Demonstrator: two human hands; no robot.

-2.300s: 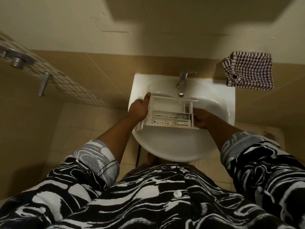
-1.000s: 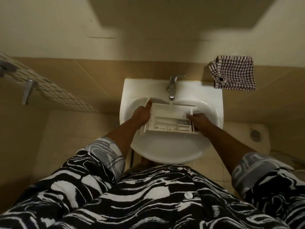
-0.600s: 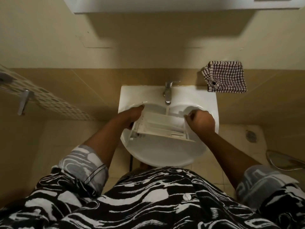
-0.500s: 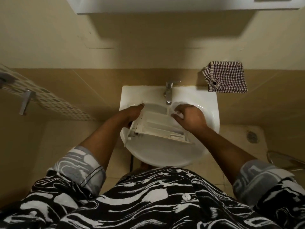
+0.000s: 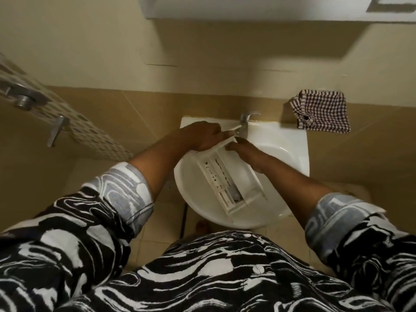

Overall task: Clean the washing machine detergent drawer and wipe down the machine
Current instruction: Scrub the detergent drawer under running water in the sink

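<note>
1. My left grip (image 5: 202,137) has its fingers curled round the far end wall of the detergent drawer (image 5: 227,179) and holds that end up just under the tap (image 5: 244,120).
2. My right grip (image 5: 244,152) lies in the drawer's far compartment, fingertips against the plastic beside the left grip. I cannot tell whether they pinch the wall or only press on it.
3. The drawer sits over the bowl of the sink (image 5: 292,140), open side up. Its far end is at the back edge by the tap and its near end points to the front right rim.
4. Change: a second ago the drawer lay crosswise over the bowl with one grip on each end. It is now turned end-on, and the right grip has moved from the end to the inside.
5. Meaning, as I judge it: the far compartment is being rubbed out at the spout. Dark residue (image 5: 213,176) still speckles the left channel, so the drawer is not clean. Wiping the machine is not yet begun.
6. I cannot tell whether water is running.
7. The checked cloth (image 5: 322,111) hangs on the wall beyond the sink's back right corner, apart from both grips.
</note>
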